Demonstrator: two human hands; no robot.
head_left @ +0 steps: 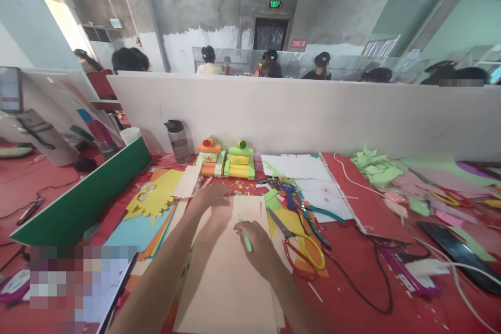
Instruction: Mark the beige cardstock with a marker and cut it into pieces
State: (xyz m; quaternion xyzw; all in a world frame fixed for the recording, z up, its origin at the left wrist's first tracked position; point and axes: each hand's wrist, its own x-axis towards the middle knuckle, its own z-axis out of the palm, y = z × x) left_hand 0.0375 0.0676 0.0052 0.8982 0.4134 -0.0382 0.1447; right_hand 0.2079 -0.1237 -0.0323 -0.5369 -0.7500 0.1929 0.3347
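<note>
- The right hand (256, 245), at the centre of the frame, closes its fingers around a slim light-green pen-like tool (246, 241), held at a slant over the paper.
- The left hand (214, 197), slightly higher and to the left, lies at the upper edge of the paper; whether its fingers pinch anything, I cannot tell.
- The large rectangular beige paper sheet (229, 287) lies beneath both hands, lower centre of the frame.
- Just right of it sit metal scissors with red and yellow handles (289, 234).
- Above, at centre, stand an orange-and-green rolled-paper model (210, 160) and a green-and-yellow rolled-paper model (239, 162), near a grey translucent bottle with a black lid (179, 145).
</note>
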